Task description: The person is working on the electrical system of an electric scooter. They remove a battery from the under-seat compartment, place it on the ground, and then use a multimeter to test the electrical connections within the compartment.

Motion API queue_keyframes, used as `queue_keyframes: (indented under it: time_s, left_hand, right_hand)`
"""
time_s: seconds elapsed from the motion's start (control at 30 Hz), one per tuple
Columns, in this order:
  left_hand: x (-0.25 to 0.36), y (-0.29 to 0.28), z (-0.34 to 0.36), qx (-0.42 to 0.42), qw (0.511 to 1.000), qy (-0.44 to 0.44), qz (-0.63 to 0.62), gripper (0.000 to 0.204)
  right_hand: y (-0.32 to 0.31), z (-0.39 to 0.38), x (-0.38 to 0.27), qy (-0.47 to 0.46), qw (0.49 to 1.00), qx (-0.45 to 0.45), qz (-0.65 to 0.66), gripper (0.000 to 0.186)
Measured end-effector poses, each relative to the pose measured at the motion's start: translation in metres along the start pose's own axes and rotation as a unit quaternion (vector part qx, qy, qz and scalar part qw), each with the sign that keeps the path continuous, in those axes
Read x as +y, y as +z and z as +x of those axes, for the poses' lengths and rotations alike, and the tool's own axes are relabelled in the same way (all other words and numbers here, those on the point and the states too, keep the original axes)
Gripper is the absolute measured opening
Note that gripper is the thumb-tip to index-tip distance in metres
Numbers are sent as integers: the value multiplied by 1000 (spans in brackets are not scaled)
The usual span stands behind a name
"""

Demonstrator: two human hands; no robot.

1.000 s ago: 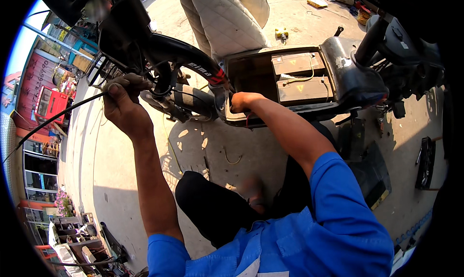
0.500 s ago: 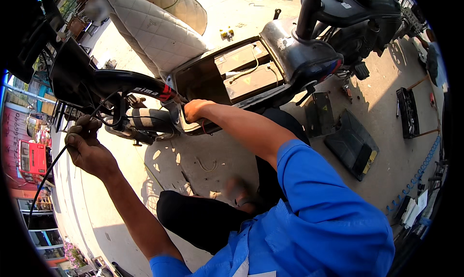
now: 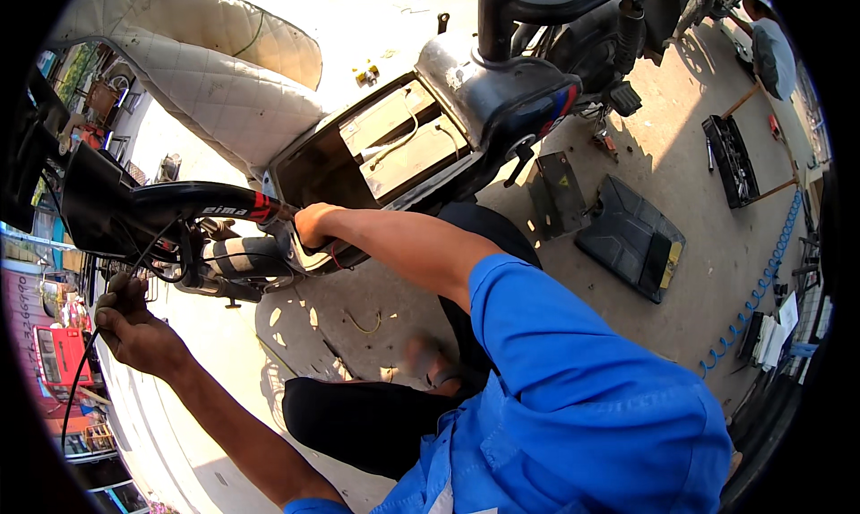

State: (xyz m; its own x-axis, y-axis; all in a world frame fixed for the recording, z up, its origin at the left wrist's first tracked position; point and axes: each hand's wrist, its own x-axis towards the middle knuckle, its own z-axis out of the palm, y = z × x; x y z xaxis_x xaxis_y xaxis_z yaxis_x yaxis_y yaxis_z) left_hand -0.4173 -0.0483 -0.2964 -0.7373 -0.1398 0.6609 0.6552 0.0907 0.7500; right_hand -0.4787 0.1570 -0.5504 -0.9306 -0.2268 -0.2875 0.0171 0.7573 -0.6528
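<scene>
My left hand point(image 3: 125, 326) is closed on a thin black cable point(image 3: 81, 375) at the left, below the scooter's black front frame point(image 3: 175, 200). My right hand point(image 3: 318, 227) reaches in at the front corner of the open floor compartment point(image 3: 300, 178); its fingers are curled and partly hidden, and what they hold cannot be made out. A short red wire point(image 3: 337, 259) hangs just below it. Two batteries point(image 3: 381, 151) with a white lead sit in the compartment. The front wheel point(image 3: 246, 256) lies behind the frame, between my hands.
Behind the scooter is a quilted white cover point(image 3: 215, 120). To the right lie a black plastic cover point(image 3: 618, 227), a dark panel point(image 3: 551, 205), a tool case point(image 3: 726, 164) and a coiled blue hose point(image 3: 766, 290). Another person point(image 3: 770, 52) is at the upper right; a red vehicle point(image 3: 58, 362) stands far left.
The view has swung to the right, so the scooter sits further left and more of the right-hand ground shows, with another person. Both hands keep their places on cable and compartment.
</scene>
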Motion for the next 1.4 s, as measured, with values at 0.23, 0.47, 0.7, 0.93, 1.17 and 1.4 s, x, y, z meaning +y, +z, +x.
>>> queue_keyframes:
  time_s: [0.23,0.47,0.7,0.93,1.17,1.4]
  left_hand:
    - [16,-17,18,-17,999,0,41,43]
    - [5,0,22,-19,1000,13,18,36]
    - [-13,2,-1,-36,998,15,-46,33]
    - [-34,23,-16,-62,995,43,-62,27]
    - [-43,5,-21,-43,994,39,-97,27]
    - [-39,15,-18,-58,994,25,-84,26]
  right_hand:
    - [-5,-18,-10,-8,1000,-13,27,37]
    - [-2,-17,-6,20,1000,4,12,32]
    - [-9,-20,-8,69,995,-47,-47,39]
    - [-5,-9,7,95,983,-148,-55,36]
    - [-5,-22,-6,81,985,-129,-82,37]
    - [-2,-18,-3,25,997,-8,-72,36]
